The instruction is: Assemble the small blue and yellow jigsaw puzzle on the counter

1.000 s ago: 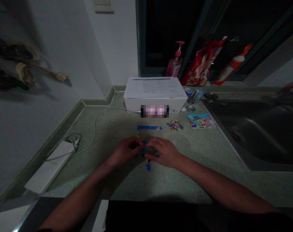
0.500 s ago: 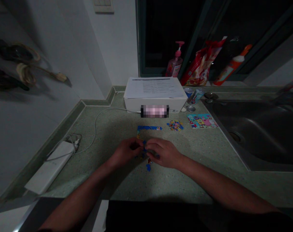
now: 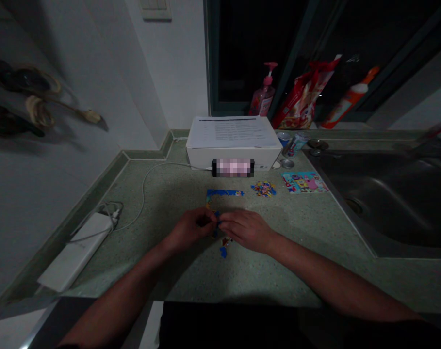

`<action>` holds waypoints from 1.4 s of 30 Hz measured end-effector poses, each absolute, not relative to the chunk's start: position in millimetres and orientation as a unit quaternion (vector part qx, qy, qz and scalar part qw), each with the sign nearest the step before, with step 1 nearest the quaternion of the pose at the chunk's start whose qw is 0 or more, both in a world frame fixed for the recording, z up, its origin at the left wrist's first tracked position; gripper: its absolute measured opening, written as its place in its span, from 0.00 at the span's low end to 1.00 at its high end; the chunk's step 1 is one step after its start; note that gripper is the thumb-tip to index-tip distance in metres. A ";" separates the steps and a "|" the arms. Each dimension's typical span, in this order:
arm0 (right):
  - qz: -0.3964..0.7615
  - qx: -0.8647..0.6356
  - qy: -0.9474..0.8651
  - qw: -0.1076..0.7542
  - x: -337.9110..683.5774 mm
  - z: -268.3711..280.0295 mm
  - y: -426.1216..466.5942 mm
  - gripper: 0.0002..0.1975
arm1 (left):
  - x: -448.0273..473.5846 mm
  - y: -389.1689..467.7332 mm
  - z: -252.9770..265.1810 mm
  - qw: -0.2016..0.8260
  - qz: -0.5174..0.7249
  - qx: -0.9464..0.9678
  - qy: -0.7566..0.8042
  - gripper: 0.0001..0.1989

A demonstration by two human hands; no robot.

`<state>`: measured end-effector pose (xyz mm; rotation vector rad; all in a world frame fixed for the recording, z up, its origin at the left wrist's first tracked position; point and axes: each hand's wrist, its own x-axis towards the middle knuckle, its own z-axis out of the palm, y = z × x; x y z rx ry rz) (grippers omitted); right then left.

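Observation:
My left hand (image 3: pixel 194 225) and my right hand (image 3: pixel 245 230) meet over the counter, their fingertips pinched on small blue jigsaw puzzle pieces (image 3: pixel 217 218). Behind them lies a joined puzzle edge (image 3: pixel 223 193), a blue strip that turns down at its left end, partly hidden by my left hand. Loose pieces, one blue (image 3: pixel 223 252) and one brown and white (image 3: pixel 226 242), rest just below my right fingers. A heap of mixed puzzle pieces (image 3: pixel 264 188) sits beyond my right hand. Right of the heap is a colourful cartoon picture card (image 3: pixel 304 182).
A white box (image 3: pixel 235 133) with a printed sheet stands at the back, a phone-like device (image 3: pixel 233 167) leaning on its front. A power strip (image 3: pixel 74 252) with a cable lies at left. Cans (image 3: pixel 295 144) stand by the sink (image 3: pixel 395 203); a pump bottle (image 3: pixel 263 97) is on the sill.
My right hand's fingers have drawn closer together and flattened, uncovering more of the brown and white piece. My left hand keeps nearly the same place.

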<state>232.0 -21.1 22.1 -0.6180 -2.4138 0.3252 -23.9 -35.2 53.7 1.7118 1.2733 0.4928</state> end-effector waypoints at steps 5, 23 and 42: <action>0.135 -0.245 -0.908 0.312 234.4 19.0 -16.7 0.12 | -24.3 -35.5 54.5 0.454 0.209 0.695 0.516 0.09; 0.116 -0.490 -0.829 0.243 298.6 5.7 52.4 0.12 | -31.5 -28.9 48.7 0.282 0.143 0.799 0.511 0.16; 0.104 -0.510 -0.839 0.160 294.5 12.9 49.7 0.14 | -31.0 -33.6 40.8 0.172 0.107 0.850 0.486 0.20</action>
